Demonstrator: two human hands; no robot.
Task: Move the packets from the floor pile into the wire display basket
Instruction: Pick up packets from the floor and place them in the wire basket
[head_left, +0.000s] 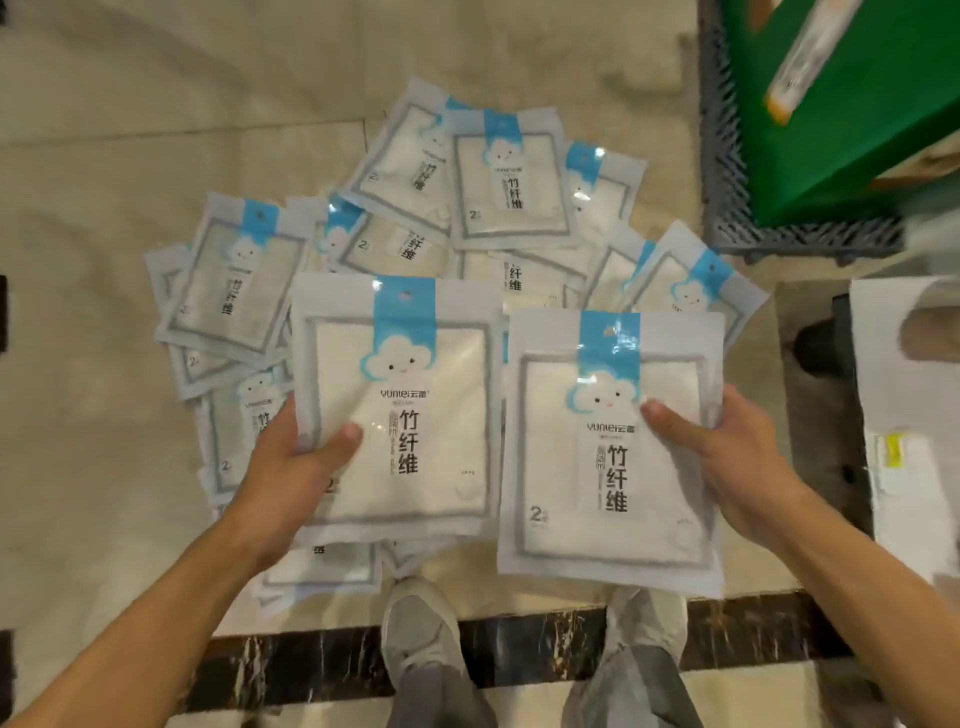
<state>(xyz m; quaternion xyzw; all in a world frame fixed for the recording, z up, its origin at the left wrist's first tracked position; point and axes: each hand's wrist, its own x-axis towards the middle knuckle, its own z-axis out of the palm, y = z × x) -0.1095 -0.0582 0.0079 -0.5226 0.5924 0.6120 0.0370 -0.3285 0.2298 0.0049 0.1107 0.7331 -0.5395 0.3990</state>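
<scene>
- Left hand grips one packet by its lower left corner, thumb on the front face, fingers hidden behind.
- Right hand grips a second packet at its right edge, thumb pressed just below the cloud print.
- Both packets are held flat, face up, above the floor pile, which spreads out beyond and to the left of the hands.
- Risk: each hold is a one-edge pinch on slick film; I judge a packet could droop or slide free on a quick swing.
- Risk: loose packets lie right by the shoes; a step could slip on them or crush them.
- Basket: dark mesh wall up beyond the right hand; green box inside may limit room.
- Packets: clear glossy pouches, blue header with hang hole, white folded cloth inside, thin and floppy.
</scene>
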